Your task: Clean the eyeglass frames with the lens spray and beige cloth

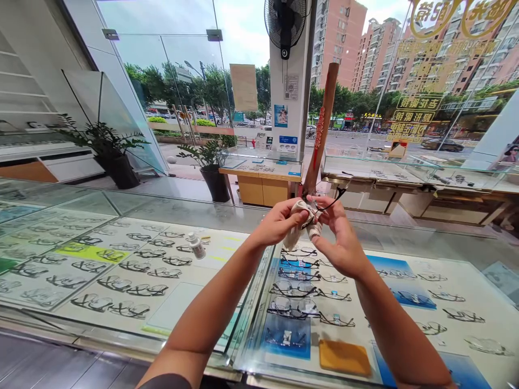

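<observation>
A pair of eyeglasses with a dark frame is held up in front of me above the glass counter, one temple sticking out to the upper right. My left hand pinches a pale cloth around one lens, thumb on the near side. My right hand grips the frame and part of the cloth from the other side, its fingers curled at the top. Much of the frame's front is hidden by cloth and fingers. A small white bottle stands on the counter to the left.
Rows of eyeglasses lie inside the glass display counter. A brown-orange flat case lies near the front edge. Beyond stand a wooden post, potted plants, a wall fan and further display cases by the windows.
</observation>
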Demonstrator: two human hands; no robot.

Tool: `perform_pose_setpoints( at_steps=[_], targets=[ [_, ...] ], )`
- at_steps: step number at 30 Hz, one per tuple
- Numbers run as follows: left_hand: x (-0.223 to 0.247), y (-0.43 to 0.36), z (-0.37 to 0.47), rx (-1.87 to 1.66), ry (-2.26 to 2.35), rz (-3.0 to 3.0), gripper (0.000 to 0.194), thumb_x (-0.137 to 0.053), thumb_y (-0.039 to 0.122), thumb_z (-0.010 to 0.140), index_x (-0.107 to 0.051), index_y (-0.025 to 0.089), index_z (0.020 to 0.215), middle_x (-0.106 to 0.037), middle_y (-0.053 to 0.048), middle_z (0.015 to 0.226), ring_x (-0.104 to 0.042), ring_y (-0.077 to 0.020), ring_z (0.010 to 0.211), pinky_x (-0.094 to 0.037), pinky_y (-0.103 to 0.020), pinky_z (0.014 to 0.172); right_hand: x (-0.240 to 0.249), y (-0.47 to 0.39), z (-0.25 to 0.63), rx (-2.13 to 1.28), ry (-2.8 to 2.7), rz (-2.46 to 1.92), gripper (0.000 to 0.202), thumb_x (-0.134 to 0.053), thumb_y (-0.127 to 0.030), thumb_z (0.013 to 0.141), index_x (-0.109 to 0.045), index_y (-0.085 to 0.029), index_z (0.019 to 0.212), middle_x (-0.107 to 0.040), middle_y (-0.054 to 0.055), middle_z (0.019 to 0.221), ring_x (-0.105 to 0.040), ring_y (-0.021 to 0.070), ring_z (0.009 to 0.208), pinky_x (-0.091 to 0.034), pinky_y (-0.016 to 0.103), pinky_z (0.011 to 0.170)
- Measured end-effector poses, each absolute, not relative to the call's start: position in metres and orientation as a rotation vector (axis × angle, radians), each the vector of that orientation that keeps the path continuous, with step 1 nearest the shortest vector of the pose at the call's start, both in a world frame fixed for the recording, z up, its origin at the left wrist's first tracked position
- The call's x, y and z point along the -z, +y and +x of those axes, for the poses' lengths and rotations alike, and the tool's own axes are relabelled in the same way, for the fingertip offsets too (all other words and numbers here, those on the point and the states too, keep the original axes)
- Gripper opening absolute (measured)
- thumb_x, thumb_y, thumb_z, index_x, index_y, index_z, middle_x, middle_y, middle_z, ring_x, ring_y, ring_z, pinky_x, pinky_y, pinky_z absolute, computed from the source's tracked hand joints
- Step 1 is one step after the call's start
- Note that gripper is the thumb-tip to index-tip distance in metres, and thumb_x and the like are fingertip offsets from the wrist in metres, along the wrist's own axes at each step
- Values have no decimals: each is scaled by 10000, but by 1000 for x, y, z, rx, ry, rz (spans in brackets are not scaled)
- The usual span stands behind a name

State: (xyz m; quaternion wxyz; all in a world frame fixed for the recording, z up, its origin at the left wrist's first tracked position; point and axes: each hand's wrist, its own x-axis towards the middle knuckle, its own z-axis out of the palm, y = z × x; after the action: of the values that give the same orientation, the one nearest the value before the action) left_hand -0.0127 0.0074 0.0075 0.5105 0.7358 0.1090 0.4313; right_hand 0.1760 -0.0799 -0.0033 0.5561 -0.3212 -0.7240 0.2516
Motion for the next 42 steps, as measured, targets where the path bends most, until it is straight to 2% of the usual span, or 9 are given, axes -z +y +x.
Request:
perform_pose_setpoints(
  at_steps=[4,9,13,16,20,23,32,37,42],
  targets=[
    [-2,2,2,-1260,331,1721,448,-842,572,905,-780,142,1012,-738,-74,929,-612,-156,795,-483,-269,752,9,-75,171,-599,-1650,-709,715,-706,-145,899,-481,-315,1555,-546,91,1674,-542,277,1552,-420,496,1340],
    [3,-9,15,-1442,355,1633,418,-851,547,906,-791,171,1079,-734,-54,969,-616,-157,841,-495,-279,810,13,-70,166,-637,-1530,-637,582,-739,-279,967,-578,-313,1525,-613,82,1630,-587,274,1511,-463,478,1304],
    [11,-6,19,-1374,377,1532,463,-869,570,883,-810,178,1121,-765,-68,1028,-649,-169,890,-515,-285,838,11,-68,163,-667,-1420,-673,348,-721,-406,1010,-747,-295,1339,-766,73,1408,-723,263,1299,-564,462,1178],
    [15,-4,20,-1323,368,1468,463,-892,577,855,-828,188,1099,-779,-83,1111,-670,-175,935,-525,-289,861,8,-66,164,-610,-1351,-713,242,-706,-451,1021,-843,-288,1138,-818,62,1264,-750,258,1213,-584,454,1131],
    [15,-5,19,-1267,345,1500,444,-957,478,801,-838,209,1134,-768,-100,1277,-693,-197,1034,-529,-306,922,4,-63,168,-660,-1324,-709,246,-722,-471,1015,-877,-288,1075,-831,60,1265,-742,270,1259,-559,466,1172],
    [13,-7,18,-1215,359,1515,496,-976,441,780,-822,212,1192,-777,-99,1258,-695,-194,1014,-530,-305,909,3,-61,170,-680,-1312,-702,241,-740,-469,1007,-887,-286,1066,-838,63,1263,-757,271,1240,-569,454,1150],
    [12,-18,21,-1216,439,1466,544,-932,480,831,-769,197,1266,-767,-72,1173,-672,-169,974,-521,-284,901,6,-58,172,-618,-1263,-722,270,-757,-494,996,-892,-272,1071,-862,70,1209,-784,280,1200,-591,461,1117],
    [13,-20,25,-1241,403,1400,492,-874,539,891,-777,194,1228,-764,-58,1090,-676,-160,943,-537,-279,890,7,-58,171,-650,-1206,-745,308,-786,-551,964,-894,-281,1064,-863,82,1220,-794,305,1195,-592,517,1133],
    [14,-16,26,-1248,382,1324,495,-793,633,935,-786,193,1160,-780,-67,1040,-704,-180,928,-564,-293,856,7,-56,170,-642,-1193,-704,275,-783,-525,974,-892,-285,1049,-850,82,1270,-774,297,1251,-557,520,1184]
  ],
)
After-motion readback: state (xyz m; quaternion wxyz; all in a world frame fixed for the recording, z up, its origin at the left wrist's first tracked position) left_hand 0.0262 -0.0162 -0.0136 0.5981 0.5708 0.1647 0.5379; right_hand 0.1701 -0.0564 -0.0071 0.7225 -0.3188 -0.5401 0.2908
